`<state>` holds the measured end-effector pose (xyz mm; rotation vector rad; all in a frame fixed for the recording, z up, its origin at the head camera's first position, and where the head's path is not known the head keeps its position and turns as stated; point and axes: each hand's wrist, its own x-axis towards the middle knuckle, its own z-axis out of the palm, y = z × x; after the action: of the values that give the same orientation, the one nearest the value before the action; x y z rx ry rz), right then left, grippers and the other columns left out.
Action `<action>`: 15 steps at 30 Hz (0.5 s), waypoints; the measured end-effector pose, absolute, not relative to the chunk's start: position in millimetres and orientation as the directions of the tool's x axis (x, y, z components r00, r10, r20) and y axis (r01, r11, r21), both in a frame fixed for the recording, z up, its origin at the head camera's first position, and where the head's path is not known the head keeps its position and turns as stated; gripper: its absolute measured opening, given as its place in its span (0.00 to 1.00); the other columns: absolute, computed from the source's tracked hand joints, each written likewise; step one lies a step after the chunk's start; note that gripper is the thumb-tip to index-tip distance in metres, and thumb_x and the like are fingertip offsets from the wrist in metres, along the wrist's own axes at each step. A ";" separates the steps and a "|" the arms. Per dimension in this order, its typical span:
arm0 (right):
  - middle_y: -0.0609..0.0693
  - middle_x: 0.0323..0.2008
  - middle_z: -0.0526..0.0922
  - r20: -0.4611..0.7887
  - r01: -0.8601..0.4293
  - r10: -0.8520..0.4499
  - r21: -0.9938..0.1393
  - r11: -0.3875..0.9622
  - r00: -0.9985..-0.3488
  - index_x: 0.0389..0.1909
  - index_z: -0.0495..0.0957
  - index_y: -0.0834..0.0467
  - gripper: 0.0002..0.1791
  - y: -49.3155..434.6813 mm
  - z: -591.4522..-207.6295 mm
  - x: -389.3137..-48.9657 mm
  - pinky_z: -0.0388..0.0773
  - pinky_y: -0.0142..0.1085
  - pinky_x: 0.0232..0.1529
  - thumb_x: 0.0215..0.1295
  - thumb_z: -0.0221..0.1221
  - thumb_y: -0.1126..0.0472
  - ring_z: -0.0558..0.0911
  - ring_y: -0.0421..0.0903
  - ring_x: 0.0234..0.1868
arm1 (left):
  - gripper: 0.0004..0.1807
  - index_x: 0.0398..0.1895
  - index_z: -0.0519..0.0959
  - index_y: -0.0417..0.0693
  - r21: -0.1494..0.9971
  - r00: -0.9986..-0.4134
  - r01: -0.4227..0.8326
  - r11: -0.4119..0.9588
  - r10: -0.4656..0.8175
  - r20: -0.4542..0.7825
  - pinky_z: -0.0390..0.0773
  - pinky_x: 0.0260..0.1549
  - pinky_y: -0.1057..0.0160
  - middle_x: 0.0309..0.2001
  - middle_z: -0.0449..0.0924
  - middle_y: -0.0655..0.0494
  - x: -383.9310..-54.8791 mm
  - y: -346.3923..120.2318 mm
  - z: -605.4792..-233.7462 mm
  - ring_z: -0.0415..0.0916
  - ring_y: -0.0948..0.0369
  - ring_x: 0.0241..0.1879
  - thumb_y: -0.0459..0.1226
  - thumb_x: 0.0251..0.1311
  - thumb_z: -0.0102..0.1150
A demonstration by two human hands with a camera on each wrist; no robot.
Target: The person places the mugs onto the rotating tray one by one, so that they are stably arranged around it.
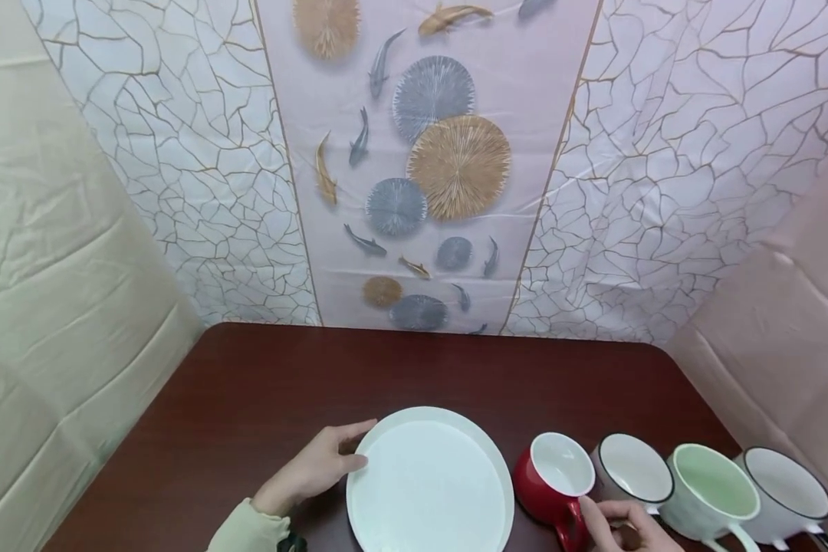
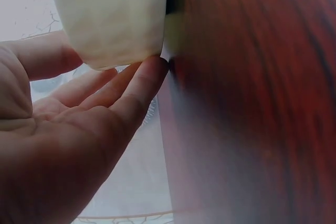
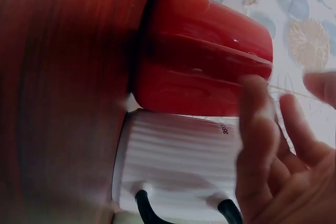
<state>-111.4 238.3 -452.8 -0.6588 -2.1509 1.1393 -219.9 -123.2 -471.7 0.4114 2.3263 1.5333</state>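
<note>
A round white dish (image 1: 430, 479) with a flat inside and a raised rim sits on the table. My left hand (image 1: 320, 464) holds its left edge, the thumb at the rim and the fingers along the outer wall. The left wrist view shows that ribbed wall (image 2: 115, 17) between the thumb and fingers of my left hand (image 2: 79, 103). A red mug (image 1: 541, 491), white inside, stands upright right of the dish. My right hand (image 1: 628, 529) is at its handle with loosely bent fingers; in the right wrist view the hand (image 3: 283, 156) is blurred, a fingertip overlapping the red mug (image 3: 205, 56).
Right of the red mug, in a row, stand a white dark-rimmed mug (image 1: 633, 469), a green-lined mug (image 1: 714, 491) and another white dark-rimmed mug (image 1: 786, 491). The dark wooden table (image 1: 283, 376) meets a patterned cloth (image 1: 414, 268) at the back.
</note>
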 end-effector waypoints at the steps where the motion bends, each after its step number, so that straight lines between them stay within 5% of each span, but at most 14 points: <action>1: 0.48 0.11 0.76 0.261 0.162 0.653 -0.843 0.513 -0.711 0.23 0.79 0.57 0.13 238.6 -452.2 -109.9 0.68 0.28 0.12 0.50 0.74 0.58 0.72 0.40 0.10 | 0.29 0.69 0.67 0.41 0.924 -0.903 0.064 0.378 0.416 -0.108 0.78 0.49 0.57 0.67 0.66 0.40 -220.1 -123.1 -471.5 0.64 0.44 0.65 0.30 0.64 0.57; 8: 0.47 0.22 0.82 0.080 0.235 0.486 -0.800 0.552 -0.870 0.36 0.80 0.59 0.21 244.8 -455.9 -112.6 0.74 0.31 0.18 0.47 0.75 0.51 0.78 0.42 0.15 | 0.29 0.69 0.66 0.39 0.913 -0.905 0.095 0.396 0.417 -0.087 0.77 0.50 0.56 0.67 0.65 0.39 -216.7 -132.6 -464.8 0.64 0.44 0.65 0.29 0.64 0.57; 15: 0.47 0.17 0.81 -0.093 0.323 0.385 -0.740 0.591 -0.918 0.34 0.81 0.58 0.19 259.4 -461.0 -110.1 0.71 0.32 0.20 0.50 0.73 0.48 0.79 0.43 0.17 | 0.30 0.70 0.65 0.41 0.910 -0.889 0.105 0.402 0.449 -0.096 0.76 0.51 0.55 0.68 0.65 0.42 -223.0 -126.3 -469.0 0.66 0.46 0.64 0.31 0.65 0.57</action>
<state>-110.1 259.4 -461.0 -0.6097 -2.7325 1.2466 -223.0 -126.3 -469.0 0.4803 2.3382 1.4823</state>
